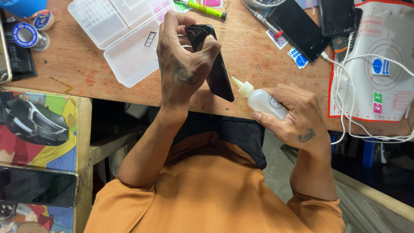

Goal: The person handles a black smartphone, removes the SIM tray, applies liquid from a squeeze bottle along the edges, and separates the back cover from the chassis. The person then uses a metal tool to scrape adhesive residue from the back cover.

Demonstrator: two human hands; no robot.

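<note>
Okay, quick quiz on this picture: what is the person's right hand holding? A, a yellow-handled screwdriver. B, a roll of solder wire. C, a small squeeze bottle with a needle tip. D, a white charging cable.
C: the right hand grips a small translucent squeeze bottle, its needle tip aimed at the edge of the black phone held upright by the left hand.

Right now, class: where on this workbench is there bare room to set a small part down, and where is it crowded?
Bare wood lies left of the clear plastic box, below the tape rolls, and between the dark phone and the white mat. The far edge is crowded.
</note>
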